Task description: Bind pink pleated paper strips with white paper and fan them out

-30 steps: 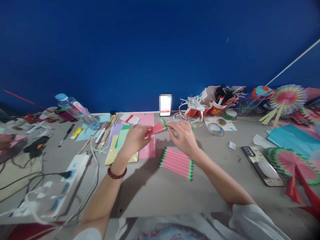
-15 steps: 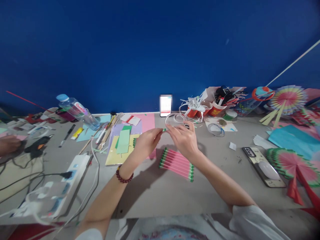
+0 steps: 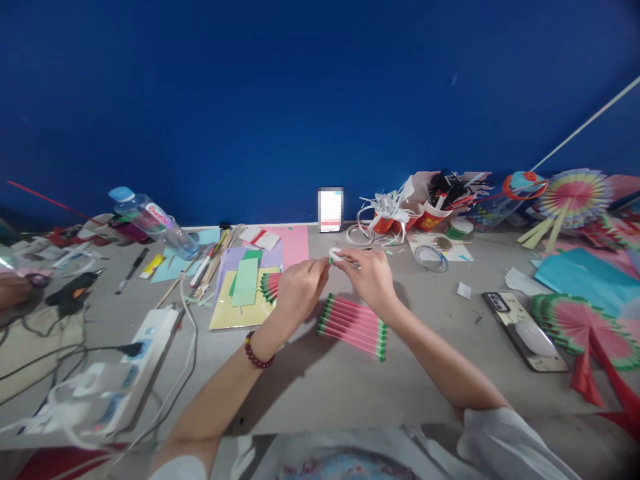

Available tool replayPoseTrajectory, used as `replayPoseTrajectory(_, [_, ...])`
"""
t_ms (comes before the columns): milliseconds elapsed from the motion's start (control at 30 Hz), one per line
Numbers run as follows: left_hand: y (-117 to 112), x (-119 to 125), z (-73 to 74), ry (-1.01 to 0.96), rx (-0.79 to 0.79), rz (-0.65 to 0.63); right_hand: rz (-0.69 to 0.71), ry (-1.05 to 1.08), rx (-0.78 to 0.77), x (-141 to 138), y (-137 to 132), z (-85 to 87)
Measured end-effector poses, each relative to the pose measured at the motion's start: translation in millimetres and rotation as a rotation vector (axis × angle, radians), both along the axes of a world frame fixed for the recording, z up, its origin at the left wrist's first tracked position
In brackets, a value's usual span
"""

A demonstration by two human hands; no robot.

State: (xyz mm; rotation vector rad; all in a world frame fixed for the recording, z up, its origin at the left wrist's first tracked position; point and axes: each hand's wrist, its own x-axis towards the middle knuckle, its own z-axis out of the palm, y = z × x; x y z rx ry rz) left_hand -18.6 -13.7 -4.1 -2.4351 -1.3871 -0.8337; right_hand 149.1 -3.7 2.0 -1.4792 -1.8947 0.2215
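My left hand (image 3: 303,287), a beaded bracelet at its wrist, is closed on a pleated paper (image 3: 270,285) in pink with green edges. Its fanned folds stick out to the left of the hand, and most of it is hidden behind the fingers. My right hand (image 3: 367,273) pinches a curled white strip (image 3: 335,254) close to my left fingertips, where a bit of green paper shows. The two hands nearly meet above the table. Below them lies a second pleated paper (image 3: 353,327), pink with green ends, its folds pressed side by side.
At left are a power strip (image 3: 140,373), a glue gun (image 3: 75,293), a bottle (image 3: 155,223) and another person's hand (image 3: 17,291). Coloured paper (image 3: 223,317) lies left of centre. Red cups (image 3: 431,219), a phone (image 3: 525,333) and finished paper fans (image 3: 575,193) are at right.
The white strip, which looped long beyond my right fingers, is now a short curl at the fingertips. The left hand has turned slightly, and more of the pleated paper shows.
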Motion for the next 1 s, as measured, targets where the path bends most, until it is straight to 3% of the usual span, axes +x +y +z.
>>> replayPoseTrajectory(233, [0.1,-0.2,-0.5,0.065,-0.051,0.003,0.074,-0.058,-0.103,3.3,7.7,-7.5])
replayPoseTrajectory(433, [2.3,-3.0,5.0,0.047,-0.261,0.0,0.166,0.181,-0.107,1.3,10.3,-9.1])
replayPoseTrajectory(633, [5.1,-5.7,6.5,0.045,-0.349,-0.003,0.199,0.29,-0.267,1.8,13.9,-10.7])
replayPoseTrajectory(1000, [6.2,-7.1,3.5,0.035,-0.319,-0.018,0.257,0.383,-0.361,2.3,12.7,-10.6])
